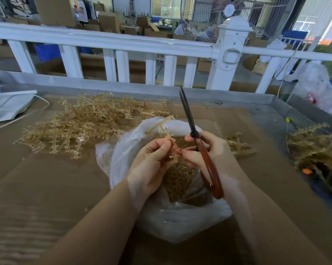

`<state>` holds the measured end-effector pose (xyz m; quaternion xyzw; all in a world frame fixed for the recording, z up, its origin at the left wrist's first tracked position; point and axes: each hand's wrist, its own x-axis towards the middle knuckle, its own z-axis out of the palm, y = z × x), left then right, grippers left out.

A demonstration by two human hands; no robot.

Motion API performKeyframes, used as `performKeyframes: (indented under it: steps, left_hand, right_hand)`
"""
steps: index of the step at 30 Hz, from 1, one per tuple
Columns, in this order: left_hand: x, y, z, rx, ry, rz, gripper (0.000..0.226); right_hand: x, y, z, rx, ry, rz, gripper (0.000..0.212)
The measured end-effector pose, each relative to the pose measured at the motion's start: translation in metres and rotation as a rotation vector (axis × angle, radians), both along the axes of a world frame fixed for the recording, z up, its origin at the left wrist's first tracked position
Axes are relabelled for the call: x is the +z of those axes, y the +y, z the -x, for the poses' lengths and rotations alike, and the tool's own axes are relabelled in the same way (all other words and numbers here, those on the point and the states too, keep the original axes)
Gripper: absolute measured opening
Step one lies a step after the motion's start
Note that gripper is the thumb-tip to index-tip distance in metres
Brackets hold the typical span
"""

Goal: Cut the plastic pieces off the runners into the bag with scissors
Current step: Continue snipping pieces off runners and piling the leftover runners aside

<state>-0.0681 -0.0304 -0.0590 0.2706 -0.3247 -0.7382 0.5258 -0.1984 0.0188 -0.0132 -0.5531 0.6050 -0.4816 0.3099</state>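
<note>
Left hand [151, 159] pinching a runner [161, 127] over the open bag [123, 150]; right hand [205, 152] curled round the red handles of the scissors [192, 131], blades together and pointing up, its fingertips also on the runner. Risks as judged: blades so near the fingers, a nick likely on the swing down; pieces clipped wide of the bag mouth, lost on the desk [46, 188]. More runners piled beyond [81, 121].

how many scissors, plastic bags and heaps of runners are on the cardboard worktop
red-handled black-bladed scissors: 1
open clear plastic bag holding cut pieces: 1
heaps of tan plastic runners: 2, far left and right edge
total: 4
</note>
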Motion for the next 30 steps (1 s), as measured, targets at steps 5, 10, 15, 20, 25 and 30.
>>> performKeyframes:
  steps: [5,10,15,20,25,30]
  left_hand:
    - [0.0,0.001,0.001,0.102,-0.028,-0.068,0.017]
    - [-0.001,0.002,0.004,0.158,-0.046,-0.052,0.016]
    - [0.0,0.003,0.006,0.213,-0.078,-0.025,0.017]
    - [0.0,0.005,0.008,0.253,-0.122,-0.02,0.02]
    - [0.002,0.004,0.004,0.194,-0.005,-0.064,0.015]
    - [0.0,0.001,0.0,0.137,0.031,-0.083,0.014]
  right_hand:
    - [-0.008,0.005,0.0,-0.053,0.247,0.097,0.013]
    - [-0.007,0.016,-0.004,-0.084,0.369,0.142,0.021]
    - [-0.008,0.032,-0.017,-0.066,0.557,0.233,0.013]
    - [-0.011,0.04,-0.023,0.012,0.621,0.198,0.017]
    - [-0.016,0.033,-0.015,-0.002,0.686,0.069,0.015]
    - [-0.02,0.031,-0.009,-0.039,0.781,0.012,0.019]
